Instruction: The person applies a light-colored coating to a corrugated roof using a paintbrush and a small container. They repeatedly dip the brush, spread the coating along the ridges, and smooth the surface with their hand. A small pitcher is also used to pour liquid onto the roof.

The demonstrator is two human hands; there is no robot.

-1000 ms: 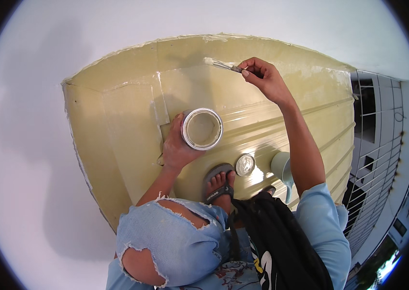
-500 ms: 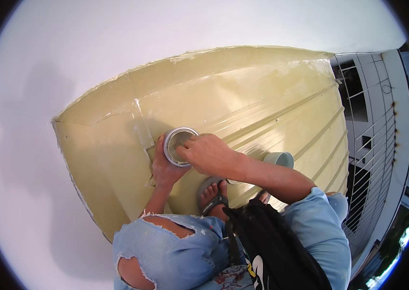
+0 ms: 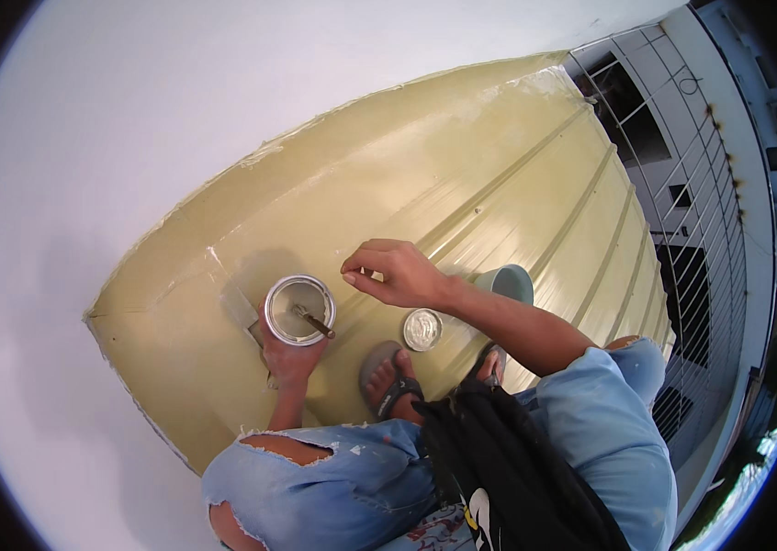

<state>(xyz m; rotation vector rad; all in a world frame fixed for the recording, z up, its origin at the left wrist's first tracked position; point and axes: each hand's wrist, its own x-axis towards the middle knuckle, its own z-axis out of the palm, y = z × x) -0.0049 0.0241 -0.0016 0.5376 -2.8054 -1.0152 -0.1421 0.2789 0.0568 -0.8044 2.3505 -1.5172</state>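
Note:
My left hand [image 3: 287, 361] is wrapped round the side of a round metal can [image 3: 269, 304] and holds it upright. Inside the can is greyish-beige paint [image 3: 288, 296]. A paintbrush [image 3: 317, 320] leans in it, its brown handle resting across the rim and its bristle end hard to make out. To the right of the can and apart from it, my right hand [image 3: 395, 274] hovers with bent fingers and a gap between thumb and fingertips. Nothing shows in it. Below that hand, a round silver lid [image 3: 422, 330] lies on the yellowish sheet surface [image 3: 370, 207].
A pale green bucket [image 3: 510, 284] stands beyond my right forearm. Raised ribs [image 3: 508, 184] run across the sheet. A white wall [image 3: 131, 110] borders it on the left and far side, and a wire grille [image 3: 696, 174] on the right. My sandalled feet [image 3: 396, 381] are close to the lid.
My right hand has come out of the can and moved right, leaving the brush inside. The can and my left hand sit lower and further left in view. The lid now shows fully.

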